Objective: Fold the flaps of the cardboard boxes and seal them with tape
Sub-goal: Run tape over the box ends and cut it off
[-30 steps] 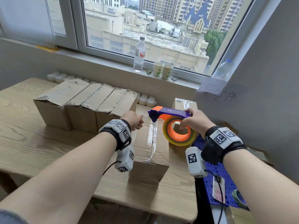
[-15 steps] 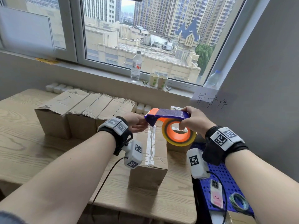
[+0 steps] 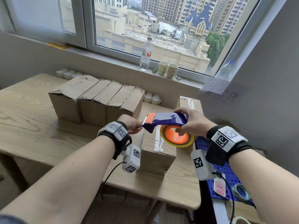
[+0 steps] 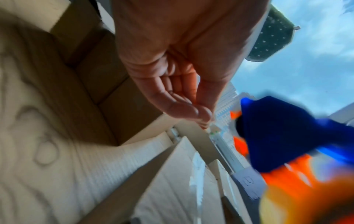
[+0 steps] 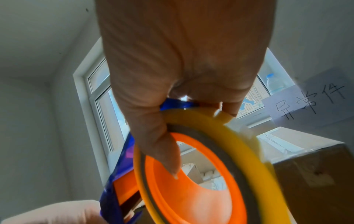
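Observation:
My right hand grips the tape dispenser, which has a blue body, an orange hub and a yellow tape roll. It hangs level above a closed cardboard box with clear tape along the top seam. My left hand is at the orange serrated blade end. Its thumb and fingertips pinch together on what looks like the clear tape's loose end. A row of open-flapped boxes stands behind on the left. A taped box sits at the back right.
The wooden table ends close in front of the box. A blue pegboard at the right carries a phone and a tape roll. A bottle and two paper cups stand on the sill. White tubs line the wall.
The dispenser has come up off the box and levelled out. My left hand left the box top and moved to the blade end.

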`<state>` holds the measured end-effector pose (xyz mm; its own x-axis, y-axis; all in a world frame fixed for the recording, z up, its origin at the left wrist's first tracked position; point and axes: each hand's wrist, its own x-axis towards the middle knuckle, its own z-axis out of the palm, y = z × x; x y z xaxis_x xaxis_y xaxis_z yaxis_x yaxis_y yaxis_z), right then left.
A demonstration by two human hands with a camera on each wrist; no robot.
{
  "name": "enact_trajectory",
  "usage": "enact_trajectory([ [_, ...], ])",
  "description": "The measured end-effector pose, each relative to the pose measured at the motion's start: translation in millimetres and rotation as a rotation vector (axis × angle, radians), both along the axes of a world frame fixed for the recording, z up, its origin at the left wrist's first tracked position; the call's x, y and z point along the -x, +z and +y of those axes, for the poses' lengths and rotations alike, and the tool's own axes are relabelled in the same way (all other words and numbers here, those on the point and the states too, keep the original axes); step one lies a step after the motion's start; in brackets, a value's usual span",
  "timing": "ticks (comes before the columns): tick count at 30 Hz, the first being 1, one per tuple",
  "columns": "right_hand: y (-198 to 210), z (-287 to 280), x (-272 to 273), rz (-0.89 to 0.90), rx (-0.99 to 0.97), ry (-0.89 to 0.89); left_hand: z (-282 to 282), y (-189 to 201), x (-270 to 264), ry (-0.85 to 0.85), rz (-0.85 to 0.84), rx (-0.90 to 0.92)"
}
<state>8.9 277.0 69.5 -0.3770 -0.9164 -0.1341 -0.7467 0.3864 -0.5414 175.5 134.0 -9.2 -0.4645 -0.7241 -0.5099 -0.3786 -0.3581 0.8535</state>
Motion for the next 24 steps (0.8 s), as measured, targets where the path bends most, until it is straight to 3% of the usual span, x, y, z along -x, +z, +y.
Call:
enact_trajectory([
  [4,-7.4,24.7,9.2,0.075,-0.105,-0.001,2.1,-25.6,-31.6,-0.001,-0.051,-0.083],
  [10,-15.2,42.9,3.2,0.178,-0.158,0.053,20.2,-48.3,-37.8,0.027,-0.086,0.004],
  [24,-21.0,42.6,-0.7,0.159,-0.194,0.055,21.2,-78.2,-38.0,0.048,-0.169,0.059],
])
